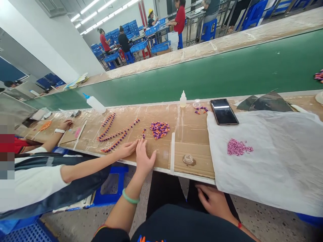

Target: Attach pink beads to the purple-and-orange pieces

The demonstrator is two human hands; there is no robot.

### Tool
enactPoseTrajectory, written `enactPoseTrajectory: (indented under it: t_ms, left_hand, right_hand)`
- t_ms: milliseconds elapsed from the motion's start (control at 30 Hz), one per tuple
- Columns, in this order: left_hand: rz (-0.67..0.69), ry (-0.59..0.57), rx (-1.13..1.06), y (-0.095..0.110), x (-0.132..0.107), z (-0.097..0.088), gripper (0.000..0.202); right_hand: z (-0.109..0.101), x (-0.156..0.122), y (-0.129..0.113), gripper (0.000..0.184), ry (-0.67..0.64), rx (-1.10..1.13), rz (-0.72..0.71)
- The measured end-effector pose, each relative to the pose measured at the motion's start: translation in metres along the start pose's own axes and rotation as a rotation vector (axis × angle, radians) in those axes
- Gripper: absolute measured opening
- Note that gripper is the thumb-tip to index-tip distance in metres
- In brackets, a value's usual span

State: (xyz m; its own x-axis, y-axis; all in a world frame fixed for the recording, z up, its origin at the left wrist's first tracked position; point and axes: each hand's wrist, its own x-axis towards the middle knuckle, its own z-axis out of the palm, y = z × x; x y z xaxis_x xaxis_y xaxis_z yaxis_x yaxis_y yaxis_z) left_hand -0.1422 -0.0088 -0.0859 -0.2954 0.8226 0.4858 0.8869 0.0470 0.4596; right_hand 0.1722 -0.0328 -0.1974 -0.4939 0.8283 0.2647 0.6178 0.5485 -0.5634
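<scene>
My left hand lies flat and open on the cardboard-covered bench, fingers stretched, with a green bracelet on the wrist. A co-worker's hand rests right beside it, touching or nearly touching. Just beyond my fingertips sits a short string of purple and orange beads. A heart-shaped heap of the same beads lies a little further right. Long bead rows run off to the left. My right hand rests open on my lap below the bench edge, holding nothing.
A white sheet covers the bench's right part, with pink beads on it. Also on the bench are a black phone, a small dropper bottle, a blue-capped squeeze bottle and a clear lid. A green conveyor belt runs behind.
</scene>
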Motion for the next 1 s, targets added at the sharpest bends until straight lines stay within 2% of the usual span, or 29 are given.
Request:
enactPoseTrajectory:
  t_ms: [133,300,500,633,733,833,900,1000]
  left_hand:
    - [-0.082,-0.106,0.052,-0.011,0.03,0.012,0.074]
    - [-0.301,-0.16,0.101,-0.016,0.065,0.024,0.081]
    - [-0.32,-0.164,0.027,-0.002,0.091,0.058,0.078]
    - [-0.326,-0.09,-0.073,0.01,0.104,0.076,0.068]
    - [-0.339,0.021,-0.157,0.004,0.113,0.065,0.056]
    - [-0.377,0.146,-0.197,-0.015,0.111,0.033,0.048]
    - [-0.389,0.131,-0.193,-0.026,0.102,0.011,0.041]
    - [-0.362,-0.006,-0.184,-0.031,0.083,-0.005,0.018]
  right_hand:
    - [-0.006,0.004,-0.002,0.037,0.041,-0.031,-0.057]
    - [-0.009,0.007,-0.001,0.037,0.087,-0.061,-0.109]
    - [-0.013,0.01,-0.002,0.038,0.071,-0.017,-0.124]
    - [-0.02,0.003,0.008,0.039,-0.054,0.061,-0.194]
    - [-0.026,-0.012,0.021,0.035,-0.131,0.006,-0.178]
    - [-0.031,-0.027,0.033,0.041,-0.113,-0.05,-0.028]
    - [-0.033,-0.034,0.041,0.043,-0.067,-0.037,0.059]
    - [-0.033,-0.037,0.054,0.04,0.034,-0.01,0.116]
